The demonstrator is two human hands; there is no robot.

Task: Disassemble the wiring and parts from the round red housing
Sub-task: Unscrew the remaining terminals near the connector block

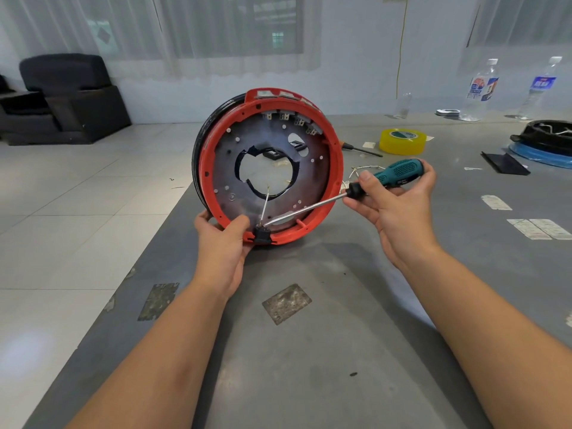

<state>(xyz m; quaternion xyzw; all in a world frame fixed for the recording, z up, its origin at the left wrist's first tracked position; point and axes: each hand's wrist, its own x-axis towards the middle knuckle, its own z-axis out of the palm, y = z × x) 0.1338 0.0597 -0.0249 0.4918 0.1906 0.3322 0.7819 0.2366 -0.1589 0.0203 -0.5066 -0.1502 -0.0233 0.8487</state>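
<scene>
My left hand grips the bottom rim of the red housing, stood on edge on the bench. My right hand grips the screwdriver, tip at the black connector. A slip could stab my thumb or snap the thin wire.

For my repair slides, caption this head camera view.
Left hand steadies the upright round red housing while right hand aims a teal-handled screwdriver at its black connector.

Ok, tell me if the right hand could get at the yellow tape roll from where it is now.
Probably yes, but not freely: the tape roll sits in the open on the table, just beyond the right hand. That hand grips the screwdriver, so it would need to put it down first.
</scene>
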